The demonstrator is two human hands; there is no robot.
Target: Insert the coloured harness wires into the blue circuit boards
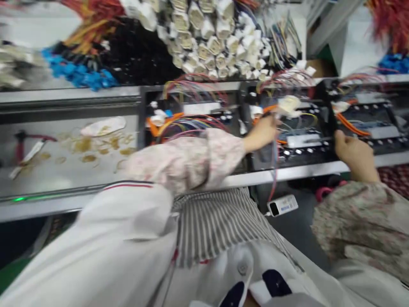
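Note:
The picture is blurred by motion. My left hand (262,133) reaches to the right over a black jig board (297,147) and pinches a bundle of thin coloured wires (274,162) that hang down from it. A white connector (289,105) sits just beyond its fingers. My right hand (353,153) rests on the board's front edge, fingers curled over the black frame near an orange wire (351,123). Whether it grips anything else is not clear. Both arms wear floral sleeve covers.
More black jig boards (188,119) lie along a metal conveyor rail (287,172). Above hang bundles of white connectors (211,38), black, blue and red-orange wires. A stained grey plate (64,157) with red-handled pliers (21,147) lies left. A white tag (283,205) dangles below.

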